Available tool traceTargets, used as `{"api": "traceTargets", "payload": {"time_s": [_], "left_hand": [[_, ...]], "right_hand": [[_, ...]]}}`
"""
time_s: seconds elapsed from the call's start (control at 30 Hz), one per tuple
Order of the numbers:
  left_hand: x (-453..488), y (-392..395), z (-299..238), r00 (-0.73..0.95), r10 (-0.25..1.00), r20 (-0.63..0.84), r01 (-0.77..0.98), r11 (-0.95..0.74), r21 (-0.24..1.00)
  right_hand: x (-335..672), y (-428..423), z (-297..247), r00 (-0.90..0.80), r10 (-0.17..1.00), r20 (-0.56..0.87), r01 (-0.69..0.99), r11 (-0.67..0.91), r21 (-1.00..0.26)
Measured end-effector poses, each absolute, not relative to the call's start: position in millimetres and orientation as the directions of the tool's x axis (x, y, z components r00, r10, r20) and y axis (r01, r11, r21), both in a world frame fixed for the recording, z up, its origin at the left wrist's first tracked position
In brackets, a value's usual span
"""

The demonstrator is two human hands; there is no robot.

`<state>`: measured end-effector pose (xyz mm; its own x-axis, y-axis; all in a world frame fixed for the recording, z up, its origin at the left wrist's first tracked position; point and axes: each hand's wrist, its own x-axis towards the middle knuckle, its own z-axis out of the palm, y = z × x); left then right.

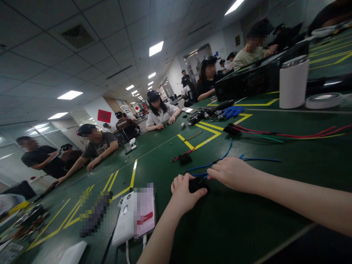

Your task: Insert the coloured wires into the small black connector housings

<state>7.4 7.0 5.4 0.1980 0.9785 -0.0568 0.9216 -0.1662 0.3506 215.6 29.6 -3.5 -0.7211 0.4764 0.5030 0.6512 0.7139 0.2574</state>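
Observation:
My left hand [184,193] is curled around a small black connector block [198,184] on the green table. My right hand [230,171] reaches in from the right, fingers pinched on a blue wire [205,175] at the block. More blue wires [258,160] trail away to the right and up toward the table's middle. A second black connector with red wires [184,158] lies just beyond my hands.
A phone and white power bank [136,216] lie to the left near me. A bundle of red, green and yellow wires [288,135] runs at right, with a white cylinder [293,82] and tape roll [323,100] behind. Several other people sit along the table's far side.

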Motion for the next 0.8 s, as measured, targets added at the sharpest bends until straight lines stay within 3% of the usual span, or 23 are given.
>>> {"api": "traceTargets", "payload": {"time_s": [0.1,0.27,0.37,0.67,0.8], "left_hand": [[7.5,6.6,5.4,0.199,0.978,-0.063,0.923,-0.165,0.348],[7.4,6.4,6.4,0.202,0.978,-0.060,0.920,-0.168,0.354],[8.1,6.1,7.5,0.201,0.978,-0.063,0.920,-0.166,0.354],[9.4,6.4,7.0,0.198,0.978,-0.059,0.927,-0.167,0.337],[8.8,5.6,8.0,0.202,0.976,-0.077,0.930,-0.167,0.328]], "right_hand": [[214.6,29.2,-2.5,-0.725,0.459,0.514,0.646,0.711,0.277],[213.5,28.7,-0.3,-0.711,0.629,0.315,0.696,0.694,0.184],[214.3,29.3,-0.5,-0.712,0.645,0.277,0.697,0.699,0.163],[214.4,29.7,-4.9,-0.709,0.410,0.573,0.653,0.690,0.314],[215.1,29.0,-3.5,-0.713,0.461,0.528,0.659,0.699,0.280]]}}
